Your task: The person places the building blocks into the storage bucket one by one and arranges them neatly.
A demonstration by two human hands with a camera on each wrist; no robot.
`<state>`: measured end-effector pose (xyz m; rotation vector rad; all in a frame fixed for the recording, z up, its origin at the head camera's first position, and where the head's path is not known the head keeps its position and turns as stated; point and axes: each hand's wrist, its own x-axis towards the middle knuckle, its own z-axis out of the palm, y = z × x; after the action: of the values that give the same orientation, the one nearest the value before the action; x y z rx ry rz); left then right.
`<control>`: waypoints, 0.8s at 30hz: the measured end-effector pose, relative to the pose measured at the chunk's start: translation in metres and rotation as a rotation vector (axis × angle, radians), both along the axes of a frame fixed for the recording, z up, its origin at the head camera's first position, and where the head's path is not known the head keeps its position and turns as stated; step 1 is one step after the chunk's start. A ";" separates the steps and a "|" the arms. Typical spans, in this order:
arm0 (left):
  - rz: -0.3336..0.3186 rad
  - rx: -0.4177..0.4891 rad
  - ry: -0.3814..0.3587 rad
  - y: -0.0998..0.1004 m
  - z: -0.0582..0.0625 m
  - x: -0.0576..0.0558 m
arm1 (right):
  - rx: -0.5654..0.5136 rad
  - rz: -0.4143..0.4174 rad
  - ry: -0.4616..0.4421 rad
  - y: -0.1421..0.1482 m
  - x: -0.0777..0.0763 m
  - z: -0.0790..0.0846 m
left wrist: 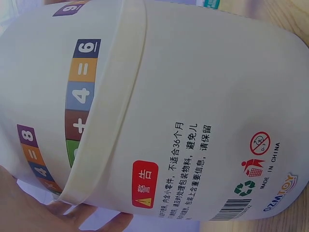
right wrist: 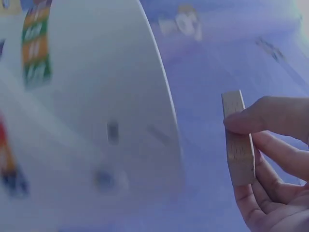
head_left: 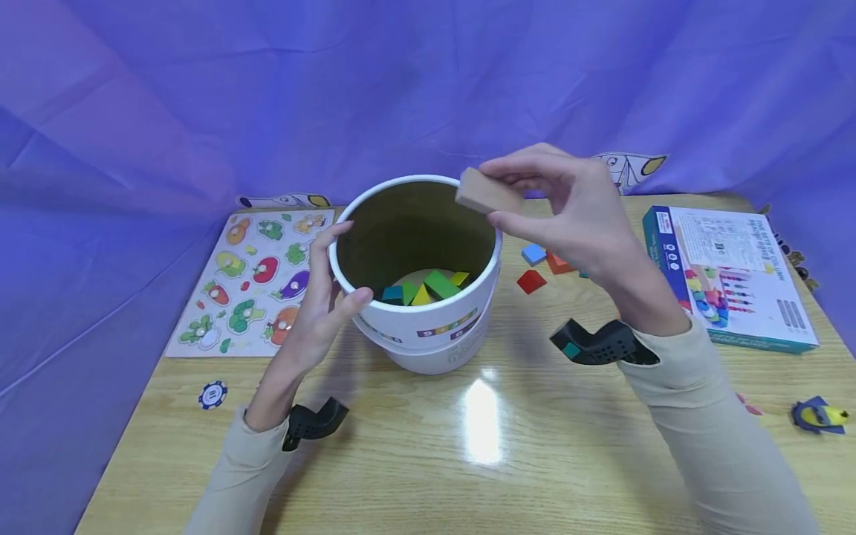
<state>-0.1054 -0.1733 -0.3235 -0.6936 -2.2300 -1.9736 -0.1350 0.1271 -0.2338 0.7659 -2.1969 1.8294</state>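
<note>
A white bucket (head_left: pixel 435 327) stands on the table with several coloured blocks (head_left: pixel 441 284) at its bottom, green, yellow and teal among them. My left hand (head_left: pixel 314 316) holds the bucket's left side, thumb and forefinger at the rim; in the left wrist view some fingers (left wrist: pixel 116 223) show against the bucket wall. Over the bucket's right rim, my right hand (head_left: pixel 568 200) pinches a plain wooden block (head_left: pixel 490 192) between thumb and fingers. The right wrist view shows this wooden block (right wrist: pixel 240 145) apart from the bucket wall (right wrist: pixel 111 96).
Blue (head_left: pixel 533 254) and red blocks (head_left: pixel 531 281) lie right of the bucket, partly behind my right arm. A vegetable puzzle board (head_left: pixel 224 297) lies at left, with a poker chip (head_left: pixel 212 395) nearer me. Farther right are a toy box (head_left: pixel 735 275) and a small yellow-and-blue toy (head_left: pixel 819 414).
</note>
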 end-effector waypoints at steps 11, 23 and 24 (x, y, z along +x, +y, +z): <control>0.000 -0.014 0.003 0.003 0.002 -0.001 | 0.212 0.162 0.020 -0.049 -0.006 -0.004; 0.002 -0.027 -0.003 0.000 0.001 0.001 | 0.273 0.144 0.043 -0.053 -0.011 -0.008; 0.001 -0.024 -0.003 0.000 0.001 0.001 | 0.272 0.149 0.044 -0.053 -0.011 -0.008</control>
<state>-0.1046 -0.1733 -0.3224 -0.6935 -2.2586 -1.9517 -0.1461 0.0743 -0.2419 1.0358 -2.4505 1.5738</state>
